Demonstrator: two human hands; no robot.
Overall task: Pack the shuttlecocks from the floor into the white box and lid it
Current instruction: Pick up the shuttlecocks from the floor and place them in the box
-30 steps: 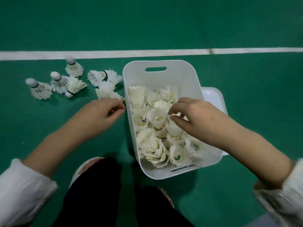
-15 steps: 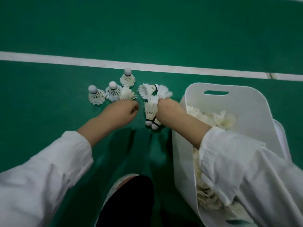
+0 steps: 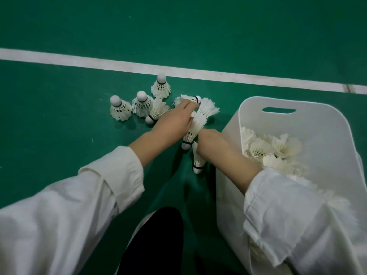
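Green court floor (image 3: 59,155) fills the head view, crossed by a white line (image 3: 99,65) that runs beyond everything else. Taking the white box (image 3: 234,175) as the landmark, it stands on the floor at the right of the view, open, with a slot handle in its far wall and a heap of packed shuttlecocks (image 3: 278,149) inside. To the left of the box and farther off, between it and the line, loose shuttlecocks lie in a cluster: three upright shuttlecocks (image 3: 142,104) stand on their feather skirts with corks up, the farthest of them nearest the line, and a tipped shuttlecock (image 3: 156,111) lies just beside them, cork toward the person. The left hand (image 3: 174,120) reaches over the near edge of this cluster, its fingers (image 3: 187,106) curled down onto a lying shuttlecock (image 3: 195,99) with a dark band at its cork; whether they have closed on it I cannot tell. Just left of the box wall, the right hand (image 3: 210,141) is turned away from the camera, its fingers hidden, closed around a stacked pair of shuttlecocks (image 3: 195,126) with another one, the lower shuttlecock (image 3: 198,161), poking out below the wrist, cork toward the person. Both arms wear white sleeves (image 3: 79,205); the right sleeve hangs over the box's near rim. A dark trouser leg (image 3: 155,245) shows at the bottom, left of the box.
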